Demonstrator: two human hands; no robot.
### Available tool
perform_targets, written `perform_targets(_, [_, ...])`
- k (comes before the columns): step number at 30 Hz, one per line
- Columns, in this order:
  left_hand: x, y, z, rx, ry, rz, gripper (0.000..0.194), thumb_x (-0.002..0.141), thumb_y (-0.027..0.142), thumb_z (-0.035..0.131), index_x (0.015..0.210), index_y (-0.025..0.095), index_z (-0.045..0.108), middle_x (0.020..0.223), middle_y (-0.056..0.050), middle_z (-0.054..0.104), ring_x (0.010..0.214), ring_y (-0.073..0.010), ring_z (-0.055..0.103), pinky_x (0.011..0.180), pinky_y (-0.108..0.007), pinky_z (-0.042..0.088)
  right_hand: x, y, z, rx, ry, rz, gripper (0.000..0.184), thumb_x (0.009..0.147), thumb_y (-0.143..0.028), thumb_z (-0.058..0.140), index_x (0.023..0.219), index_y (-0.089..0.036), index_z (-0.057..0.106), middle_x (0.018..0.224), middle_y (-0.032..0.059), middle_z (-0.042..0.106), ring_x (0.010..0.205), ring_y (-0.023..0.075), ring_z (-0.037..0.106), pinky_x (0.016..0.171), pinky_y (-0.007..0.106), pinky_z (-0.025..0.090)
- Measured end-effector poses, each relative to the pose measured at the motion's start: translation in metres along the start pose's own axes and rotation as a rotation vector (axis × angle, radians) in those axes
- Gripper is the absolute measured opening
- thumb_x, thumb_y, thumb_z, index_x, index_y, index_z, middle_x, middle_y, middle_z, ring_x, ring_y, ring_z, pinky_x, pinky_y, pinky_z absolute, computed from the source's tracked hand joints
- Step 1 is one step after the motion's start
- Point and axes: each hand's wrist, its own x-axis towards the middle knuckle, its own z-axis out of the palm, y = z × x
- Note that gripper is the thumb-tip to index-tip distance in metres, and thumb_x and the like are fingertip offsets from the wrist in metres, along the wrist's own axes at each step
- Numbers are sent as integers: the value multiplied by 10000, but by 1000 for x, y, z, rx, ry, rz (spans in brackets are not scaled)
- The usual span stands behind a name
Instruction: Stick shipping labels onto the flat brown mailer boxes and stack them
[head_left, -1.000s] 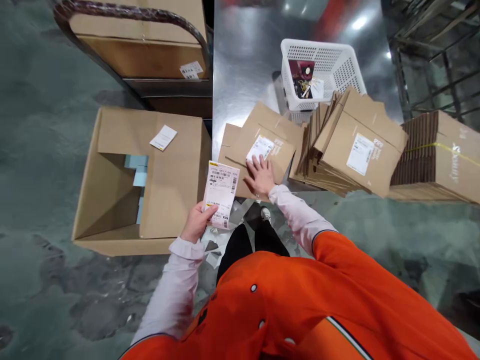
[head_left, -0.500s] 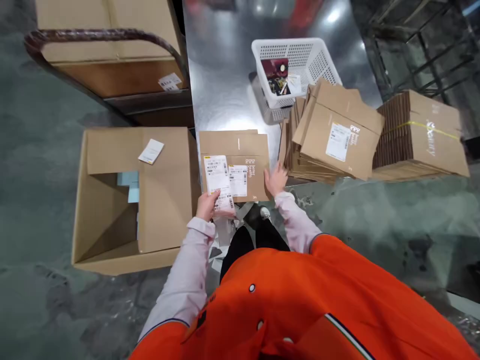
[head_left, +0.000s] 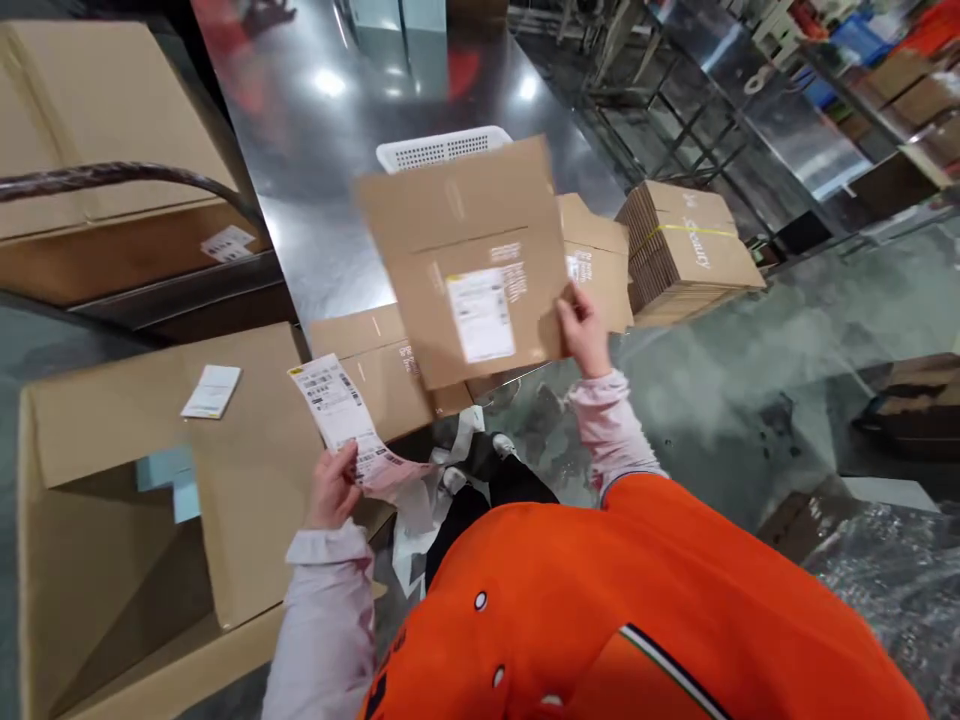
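Note:
Between the fingers of my left hand (head_left: 336, 487) is a strip of white shipping labels (head_left: 336, 405), its lower end curling down pinkish. My right hand (head_left: 583, 330) grips the lower right edge of a flattened cardboard box (head_left: 465, 230), raised and tilted above the table. A white label (head_left: 481, 315) is stuck on that box near printed white lettering. Under it, another flat cardboard box (head_left: 367, 360) lies at the table edge, partly hidden. Behind my right hand rests a pile of flat boxes (head_left: 600, 250), partly covered by the raised one.
The steel table (head_left: 300, 180) carries a white plastic basket (head_left: 442, 150), mostly hidden. A strapped bundle of flat cartons (head_left: 690, 240) sits at the right. On the left stand a large open carton (head_left: 255, 480) with a small stack of labels (head_left: 211, 391) on it, and a cart rail (head_left: 112, 178).
My right hand has lifted the labelled flat box off the table, uncovering another beneath. My left hand has drawn the label strip leftward, away from the box. The view has shifted and turned.

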Motion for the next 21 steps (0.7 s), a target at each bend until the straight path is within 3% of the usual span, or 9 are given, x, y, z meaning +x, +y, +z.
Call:
perform_targets(2, [-11, 0, 4, -17, 0, -17, 400, 512, 266, 870, 847, 163, 680, 736, 20, 724, 608, -137, 660, 614, -210, 576, 37, 30, -53, -193, 11, 10, 543, 962, -391, 376, 1414, -113, 493, 1350, 159, 584, 1260, 280, 544, 1047, 477, 465])
perform_targets(4, [-18, -2, 12, -50, 28, -47, 401, 477, 238, 877, 819, 160, 683, 733, 20, 727, 610, -144, 661, 611, -219, 581, 70, 51, -76, -496, 34, 80, 574, 948, -399, 433, 1444, -109, 451, 1468, 203, 455, 1353, 345, 439, 1079, 584, 390])
perform_targets(5, [-21, -4, 16, -61, 37, -57, 404, 468, 227, 877, 817, 160, 686, 740, 18, 731, 614, -148, 664, 608, -225, 583, 83, 57, -75, -631, 9, 79, 597, 944, -400, 456, 1469, -119, 416, 1529, 209, 362, 1408, 370, 353, 1099, 632, 329])
perform_targets(7, [-25, -8, 26, -60, 14, -67, 391, 481, 220, 872, 824, 162, 691, 768, 2, 739, 637, -164, 676, 605, -237, 583, 100, 58, -54, -778, -147, -1, 613, 958, -398, 448, 1514, -164, 338, 1601, 179, 217, 1476, 381, 197, 1119, 689, 218])
perform_targets(10, [-32, -13, 37, -34, -44, -75, 346, 531, 242, 858, 827, 164, 698, 816, -33, 747, 686, -192, 695, 624, -260, 586, 101, 37, -6, -737, -416, -138, 556, 998, -435, 351, 1521, -246, 328, 1616, 121, 205, 1492, 377, 134, 1108, 728, 144])
perform_targets(13, [-37, -15, 42, -30, -48, -79, 368, 531, 260, 864, 849, 165, 706, 815, -39, 747, 696, -189, 695, 631, -254, 581, 72, -1, 24, -650, -424, -280, 556, 964, -527, 408, 1468, -293, 428, 1630, 63, 175, 1496, 401, 60, 1109, 743, 53])
perform_targets(15, [-41, -17, 42, -28, -49, -91, 422, 507, 280, 885, 871, 161, 705, 812, -41, 747, 700, -189, 695, 631, -253, 575, 36, -28, 34, -493, -490, -400, 541, 928, -546, 485, 1407, -296, 515, 1606, 44, 255, 1494, 376, 117, 1159, 675, 83])
perform_targets(18, [-50, -24, 43, 6, -44, -105, 502, 473, 341, 909, 890, 154, 703, 787, -44, 738, 653, -187, 676, 603, -269, 555, -34, -58, 56, -87, -714, -378, 574, 843, -576, 614, 1313, -246, 611, 1392, 118, 553, 1302, 318, 486, 1126, 513, 353])
perform_targets(21, [-60, -32, 47, 168, -60, -118, 513, 484, 427, 898, 863, 138, 709, 721, -59, 714, 608, -199, 645, 567, -288, 521, -102, -67, 93, 402, -953, -124, 696, 681, -605, 753, 1239, -203, 643, 1158, 116, 691, 977, 263, 675, 880, 413, 558])
